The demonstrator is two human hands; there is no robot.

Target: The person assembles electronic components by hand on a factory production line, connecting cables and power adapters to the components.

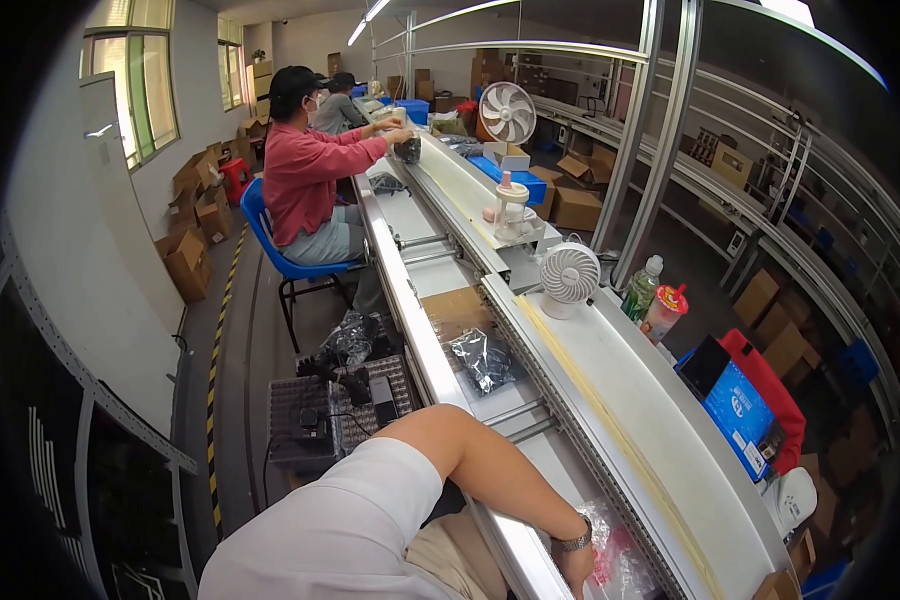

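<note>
Left hand: my left hand point(578, 573) is low in the head view, cut by the lower edge; I cannot tell whether it grips or rests loose.
Right hand: out of sight, state unknown.
Plastic heap: crumpled clear plastic with pink-red patches point(618, 556), immediately right of my left hand, the only one seen near it; contact unclear.
Long axis: the heap stretches roughly along the long white desk point(660, 440).
Silver bag: a crinkled silver-and-dark plastic bag point(484, 360), well ahead of my left hand.
</note>
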